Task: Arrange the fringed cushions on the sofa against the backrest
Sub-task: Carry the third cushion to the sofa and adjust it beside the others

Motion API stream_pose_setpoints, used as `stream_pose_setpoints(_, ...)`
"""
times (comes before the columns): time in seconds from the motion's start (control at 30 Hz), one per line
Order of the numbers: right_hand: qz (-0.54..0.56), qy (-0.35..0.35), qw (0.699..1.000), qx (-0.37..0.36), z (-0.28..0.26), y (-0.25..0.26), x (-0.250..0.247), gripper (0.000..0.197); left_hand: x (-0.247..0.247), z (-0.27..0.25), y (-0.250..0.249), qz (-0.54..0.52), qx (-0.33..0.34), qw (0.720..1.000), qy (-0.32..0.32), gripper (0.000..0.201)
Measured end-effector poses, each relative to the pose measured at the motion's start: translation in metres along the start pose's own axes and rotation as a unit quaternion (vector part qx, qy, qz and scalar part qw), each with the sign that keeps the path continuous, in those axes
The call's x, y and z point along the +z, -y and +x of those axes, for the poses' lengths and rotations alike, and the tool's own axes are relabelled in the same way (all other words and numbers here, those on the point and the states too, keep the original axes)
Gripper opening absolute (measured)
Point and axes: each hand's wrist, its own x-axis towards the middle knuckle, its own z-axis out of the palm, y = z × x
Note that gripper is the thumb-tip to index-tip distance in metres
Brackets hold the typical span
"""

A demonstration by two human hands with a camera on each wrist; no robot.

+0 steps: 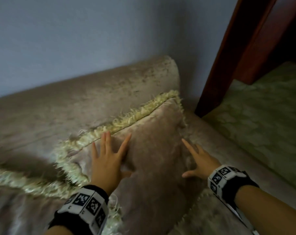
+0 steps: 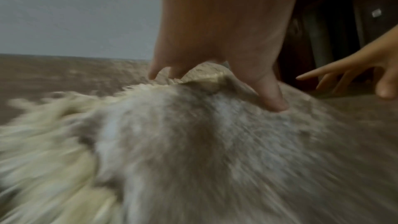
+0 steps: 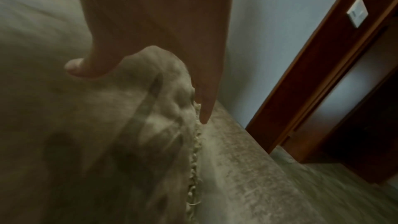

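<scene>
A beige cushion (image 1: 154,150) with a cream fringe leans tilted against the sofa backrest (image 1: 93,95) near the sofa's right end. My left hand (image 1: 108,158) lies flat on its front face with fingers spread. In the left wrist view the left hand (image 2: 226,40) has its thumb pressed into the cushion (image 2: 193,142). My right hand (image 1: 198,160) is spread open at the cushion's right edge. In the right wrist view the index finger of the right hand (image 3: 161,31) reaches the fringe of the cushion (image 3: 107,125). A second fringed cushion (image 1: 16,180) lies blurred at lower left.
A grey-blue wall rises behind the sofa. A dark wooden door frame (image 1: 237,56) stands just right of the sofa's end, with green patterned carpet (image 1: 262,116) beyond it. The sofa seat (image 3: 247,176) shows to the right of the cushion.
</scene>
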Motion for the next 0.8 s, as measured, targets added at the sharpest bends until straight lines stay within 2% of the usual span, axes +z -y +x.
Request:
stream_pose_setpoints(0.1, 0.025, 0.006, 1.000, -0.001, 0.029, -0.022, -0.004, 0.125, 0.011, 0.034, -0.007, 0.029, -0.020, 0.998, 0.051, 0.127)
stream_pose_setpoints(0.2, 0.043, 0.016, 0.999, 0.000, 0.054, -0.032, -0.003, 0.125, 0.017, 0.057, -0.010, 0.112, -0.030, 0.989, 0.096, 0.135)
stream_pose_setpoints(0.37, 0.089, 0.035, 0.995, -0.026, 0.089, -0.035, 0.008, 0.126, 0.040, 0.070, -0.003, 0.114, -0.035, 0.989, 0.092, 0.152)
stream_pose_setpoints(0.6, 0.153, 0.025, 0.986, -0.058, 0.117, -0.038, 0.025, 0.127, 0.053, 0.076, -0.002, 0.146, -0.030, 0.986, 0.070, 0.151)
stream_pose_setpoints(0.73, 0.171, 0.013, 0.982, -0.079, 0.132, -0.037, 0.036, 0.132, 0.056, 0.079, -0.004, 0.163, -0.038, 0.982, 0.092, 0.147)
stream_pose_setpoints(0.8, 0.188, 0.010, 0.978, -0.085, 0.138, -0.036, 0.041, 0.135, 0.055, 0.080, -0.007, 0.205, -0.029, 0.972, 0.114, 0.146)
